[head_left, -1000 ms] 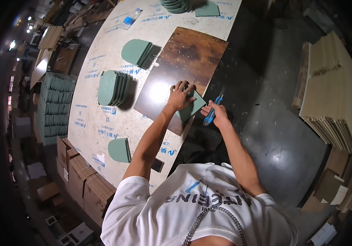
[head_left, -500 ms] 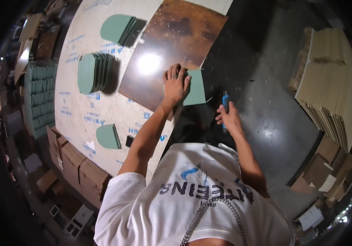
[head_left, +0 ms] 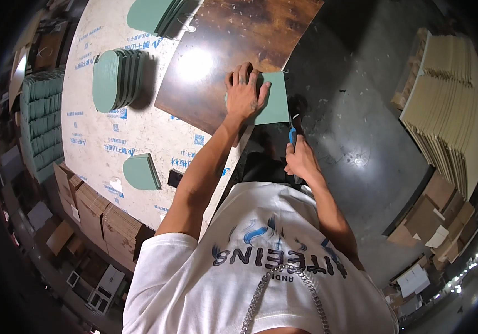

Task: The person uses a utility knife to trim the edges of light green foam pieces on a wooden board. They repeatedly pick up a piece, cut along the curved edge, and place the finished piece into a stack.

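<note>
My left hand [head_left: 243, 96] presses down on a green panel [head_left: 275, 103], its fingers stretched out and slightly apart. Part of the panel is hidden under that hand. It lies on a brown wood-look board [head_left: 194, 103], with its straight end sticking out past the board's right edge. My right hand [head_left: 302, 158] is closed around a blue utility knife [head_left: 292, 135]. The knife's tip is at the panel's lower right corner; whether it touches cannot be made out. A small pale sliver [head_left: 296, 116] shows beside the tip.
On the white printed table [head_left: 91, 150] stand a row of green rounded panels [head_left: 108, 83], another group [head_left: 150, 16] farther off and a small stack [head_left: 140, 171] nearer. A dark phone-like object [head_left: 175, 178] lies close by. Stacked tan boards [head_left: 445, 106] stand at the right, cardboard [head_left: 97, 217] at the left.
My right hand has brought the knife up and left to the panel's corner. My left hand still holds the panel down. The whole view has shifted slightly.
</note>
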Demonstrator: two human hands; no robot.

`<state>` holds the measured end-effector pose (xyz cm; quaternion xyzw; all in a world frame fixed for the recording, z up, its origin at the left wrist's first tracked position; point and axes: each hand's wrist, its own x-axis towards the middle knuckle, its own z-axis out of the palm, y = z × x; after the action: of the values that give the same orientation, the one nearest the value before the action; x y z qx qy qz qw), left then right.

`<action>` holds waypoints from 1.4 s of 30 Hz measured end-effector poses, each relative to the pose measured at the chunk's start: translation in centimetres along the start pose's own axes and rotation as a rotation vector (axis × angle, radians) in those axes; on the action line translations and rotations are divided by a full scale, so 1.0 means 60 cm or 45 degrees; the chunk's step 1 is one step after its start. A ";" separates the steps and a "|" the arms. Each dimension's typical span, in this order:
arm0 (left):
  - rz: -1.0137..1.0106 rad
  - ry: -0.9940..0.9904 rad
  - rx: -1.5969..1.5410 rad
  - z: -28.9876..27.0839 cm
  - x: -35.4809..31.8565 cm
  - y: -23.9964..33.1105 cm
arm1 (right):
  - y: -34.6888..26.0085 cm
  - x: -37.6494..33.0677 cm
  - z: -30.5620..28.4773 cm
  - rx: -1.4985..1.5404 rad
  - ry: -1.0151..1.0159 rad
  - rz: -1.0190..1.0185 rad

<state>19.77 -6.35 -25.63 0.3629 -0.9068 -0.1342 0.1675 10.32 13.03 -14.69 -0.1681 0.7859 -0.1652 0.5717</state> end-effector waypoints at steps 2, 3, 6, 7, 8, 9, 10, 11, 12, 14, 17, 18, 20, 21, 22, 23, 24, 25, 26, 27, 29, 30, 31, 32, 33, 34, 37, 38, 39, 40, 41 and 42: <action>-0.002 0.000 -0.019 0.000 0.002 -0.001 | -0.001 0.001 0.006 -0.022 0.007 0.001; -0.003 -0.007 -0.025 -0.001 0.000 -0.001 | 0.001 0.002 0.010 -0.048 0.012 -0.002; 0.005 -0.026 -0.039 0.002 0.002 0.002 | 0.039 0.026 0.031 -0.140 0.116 -0.077; 0.002 -0.029 -0.027 0.003 0.001 -0.002 | 0.039 0.028 0.037 -0.175 0.156 -0.119; -0.001 -0.031 -0.015 0.003 -0.001 -0.005 | 0.041 0.030 0.036 -0.146 0.126 -0.101; -0.009 -0.042 -0.011 0.004 -0.004 -0.008 | 0.041 0.032 0.034 -0.117 0.096 -0.083; -0.009 -0.050 -0.009 0.005 -0.004 -0.010 | 0.036 0.033 0.031 -0.084 0.073 -0.066; -0.010 -0.058 -0.006 0.005 -0.005 -0.011 | 0.034 0.037 0.033 -0.120 0.097 -0.080; -0.017 -0.060 -0.012 0.005 -0.006 -0.012 | 0.040 0.055 0.040 -0.096 -0.012 -0.035; -0.007 -0.062 -0.042 0.005 -0.003 -0.004 | 0.092 0.112 0.069 -0.035 -0.204 0.063; 0.020 -0.031 -0.094 0.007 -0.001 -0.002 | 0.198 0.168 0.137 -0.254 0.294 -0.026; 0.002 -0.056 -0.044 0.006 0.003 0.003 | 0.195 0.169 0.139 -0.125 0.417 0.046; -0.013 -0.045 0.009 -0.003 0.003 0.002 | 0.140 0.141 0.108 0.765 0.257 -0.016; -0.017 -0.029 -0.008 -0.005 0.000 0.002 | 0.119 0.136 0.099 1.128 0.217 -0.082; -0.010 0.009 -0.015 -0.005 0.000 -0.001 | 0.089 0.136 0.086 1.492 0.158 -0.179; -0.021 0.043 -0.058 -0.010 0.002 0.005 | 0.074 0.138 0.081 1.650 0.174 -0.205; -0.048 0.055 -0.003 -0.010 0.000 0.008 | 0.061 0.138 0.077 1.664 0.196 -0.247; -0.110 0.065 0.003 -0.003 -0.007 0.010 | 0.057 0.141 0.074 1.600 0.196 -0.275; -0.203 0.029 0.023 -0.006 -0.016 0.023 | 0.054 0.142 0.073 1.539 0.201 -0.301; -0.237 -0.038 0.028 -0.014 -0.023 0.030 | 0.050 0.137 0.074 1.544 0.272 -0.341; -0.428 -0.361 -0.072 -0.064 -0.027 0.049 | 0.052 0.133 0.069 1.595 0.372 -0.424; -0.434 -0.352 -0.029 -0.063 -0.040 0.025 | 0.047 0.137 0.061 1.637 0.377 -0.474; -0.441 -0.430 -0.279 -0.061 -0.049 -0.023 | 0.036 0.132 0.050 1.547 0.365 -0.476; -0.716 -0.825 -0.491 -0.090 -0.039 -0.038 | 0.031 0.121 0.032 1.456 0.382 -0.459; -0.866 -0.812 -0.991 -0.115 -0.034 -0.046 | 0.020 0.116 0.018 1.342 0.354 -0.513; -0.999 -0.802 -1.504 -0.139 -0.035 -0.042 | 0.008 0.118 0.016 1.392 0.362 -0.585; -0.784 -0.597 -1.422 -0.205 -0.004 -0.061 | -0.027 0.115 0.027 1.448 0.428 -0.721; -0.670 -0.501 -1.277 -0.214 -0.006 -0.070 | -0.039 0.101 0.029 1.401 0.431 -0.734; -0.385 -0.336 -0.986 -0.225 0.000 -0.051 | -0.031 0.097 0.026 1.404 0.414 -0.751; -0.099 -0.163 -0.691 -0.237 0.003 -0.031 | -0.022 0.090 0.025 1.396 0.404 -0.707; 0.023 -0.098 -0.601 -0.234 0.000 -0.018 | -0.011 0.088 0.025 1.383 0.402 -0.637; 0.145 -0.032 -0.513 -0.226 -0.014 -0.005 | 0.006 0.081 0.030 1.368 0.401 -0.567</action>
<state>25.98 -7.64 -13.60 0.2685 -0.8827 -0.3077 0.2326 10.61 11.05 -19.47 0.0103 0.6134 -0.6779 0.4050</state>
